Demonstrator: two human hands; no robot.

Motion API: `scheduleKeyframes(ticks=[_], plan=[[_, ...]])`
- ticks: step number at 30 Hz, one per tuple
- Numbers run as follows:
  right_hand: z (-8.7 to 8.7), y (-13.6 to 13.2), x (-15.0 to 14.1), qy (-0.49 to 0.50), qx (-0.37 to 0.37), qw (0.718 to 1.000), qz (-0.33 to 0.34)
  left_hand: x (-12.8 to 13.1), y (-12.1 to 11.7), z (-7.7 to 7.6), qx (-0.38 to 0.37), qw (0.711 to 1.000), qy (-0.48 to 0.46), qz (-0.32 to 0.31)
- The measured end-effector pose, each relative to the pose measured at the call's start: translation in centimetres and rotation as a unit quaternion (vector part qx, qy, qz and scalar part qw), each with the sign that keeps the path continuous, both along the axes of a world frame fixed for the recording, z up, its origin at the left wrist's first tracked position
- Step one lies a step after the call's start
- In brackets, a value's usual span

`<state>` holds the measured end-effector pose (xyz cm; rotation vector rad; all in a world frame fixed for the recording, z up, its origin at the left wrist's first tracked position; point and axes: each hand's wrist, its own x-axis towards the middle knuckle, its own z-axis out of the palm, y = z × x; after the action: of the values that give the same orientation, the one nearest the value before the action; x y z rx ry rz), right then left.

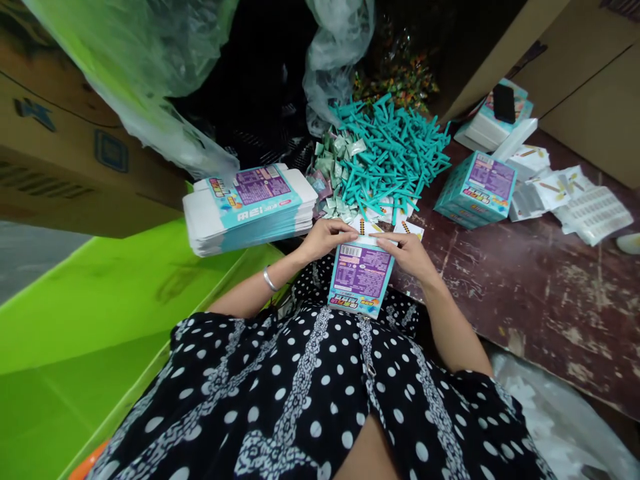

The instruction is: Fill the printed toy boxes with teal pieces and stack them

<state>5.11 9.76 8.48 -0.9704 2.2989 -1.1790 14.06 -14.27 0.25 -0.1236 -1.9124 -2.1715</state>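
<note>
A teal and purple printed carton (pixel 363 275) rests against my front at the table's near edge, its printed panel facing up. Both hands grip its far end: my left hand (pixel 327 239) pinches the left corner, and my right hand (pixel 407 252) holds the right corner with thumb and fingers. A white flap shows between the fingertips. Just beyond the carton lie small white cards (pixel 367 225) with a brown stick picture. Left of my left hand is a stack of flattened cartons (pixel 250 207).
A heap of teal plastic sticks (pixel 395 157) and small greenish sachets (pixel 336 163) lie on the dark red table (pixel 480 280). Right of them stands a formed carton (pixel 477 190), near white card bundles (pixel 545 187) and a phone (pixel 503 103). A bright green box (pixel 100 300) is at left.
</note>
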Motion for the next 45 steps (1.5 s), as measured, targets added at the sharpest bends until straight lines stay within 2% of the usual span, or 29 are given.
scheduleKeyframes(ticks=[2, 3, 7, 10, 14, 20, 22, 24, 27, 28, 30, 32, 33, 34, 36, 38, 40, 41, 43, 45], plan=[[0.3, 0.0, -0.1, 0.000, 0.000, 1.000, -0.008, 0.1, 0.1, 0.1, -0.010, 1.000, 0.013, 0.027], [0.3, 0.1, -0.1, 0.000, 0.001, 1.000, -0.005, 0.3, 0.1, 0.0, -0.010, 1.000, 0.020, 0.019], [-0.6, 1.1, 0.6, 0.018, 0.006, 0.999, 0.031, 1.1, -0.7, -0.9, -0.029, 0.994, 0.059, -0.093], [-1.8, 1.9, 1.6, 0.073, -0.005, 0.996, 0.050, 1.6, -1.3, -1.9, -0.050, 0.987, 0.076, -0.136], [-2.8, 2.6, 2.3, 0.137, -0.007, 0.989, 0.063, 1.8, -1.2, -2.4, -0.038, 0.986, 0.084, -0.139], [-2.5, 3.0, 2.9, 0.135, 0.006, 0.989, 0.054, 1.8, -1.0, -1.3, -0.013, 0.989, 0.055, -0.134], [-2.5, 3.3, 3.2, 0.092, -0.015, 0.995, 0.021, 1.9, -1.1, -1.1, 0.001, 0.994, 0.048, -0.101], [-2.6, 3.8, 3.4, 0.028, -0.036, 0.999, -0.015, 1.8, -1.2, -1.1, 0.041, 0.998, 0.039, -0.015], [-2.9, 5.2, 3.7, -0.029, -0.042, 0.997, -0.058, 1.9, -1.9, -0.8, 0.103, 0.986, 0.045, 0.124], [-3.0, 5.6, 3.7, -0.029, -0.050, 0.995, -0.086, 2.1, -2.3, -0.5, 0.089, 0.984, 0.056, 0.145], [-3.1, 6.4, 4.0, -0.023, -0.080, 0.984, -0.156, 2.8, -3.0, 0.7, -0.025, 0.985, 0.086, 0.150], [-2.9, 6.8, 4.5, -0.031, -0.079, 0.981, -0.176, 3.7, -3.6, 2.4, -0.200, 0.964, 0.115, 0.130], [-2.8, 6.9, 4.8, -0.042, -0.060, 0.986, -0.152, 4.2, -3.8, 3.2, -0.279, 0.945, 0.129, 0.107], [-2.6, 6.8, 4.9, -0.055, -0.035, 0.992, -0.109, 4.7, -3.7, 4.0, -0.341, 0.927, 0.141, 0.074], [-2.2, 6.6, 4.6, -0.088, 0.012, 0.996, 0.012, 5.2, -3.4, 4.9, -0.404, 0.902, 0.147, -0.034], [-1.8, 6.4, 3.0, -0.102, 0.030, 0.990, 0.094, 5.2, -2.8, 4.8, -0.397, 0.896, 0.117, -0.161], [-1.6, 6.2, 0.1, -0.025, 0.047, 0.996, 0.070, 4.8, -2.5, 4.0, -0.352, 0.900, 0.063, -0.249], [-1.7, 6.2, -1.5, 0.044, 0.072, 0.996, 0.031, 4.5, -2.6, 3.6, -0.332, 0.902, 0.040, -0.273], [-2.2, 6.4, -4.1, 0.177, 0.170, 0.969, -0.024, 4.2, -3.2, 2.9, -0.309, 0.908, 0.013, -0.281], [-3.2, 7.0, -5.1, 0.233, 0.280, 0.931, -0.010, 4.2, -4.5, 2.5, -0.299, 0.914, -0.002, -0.273]])
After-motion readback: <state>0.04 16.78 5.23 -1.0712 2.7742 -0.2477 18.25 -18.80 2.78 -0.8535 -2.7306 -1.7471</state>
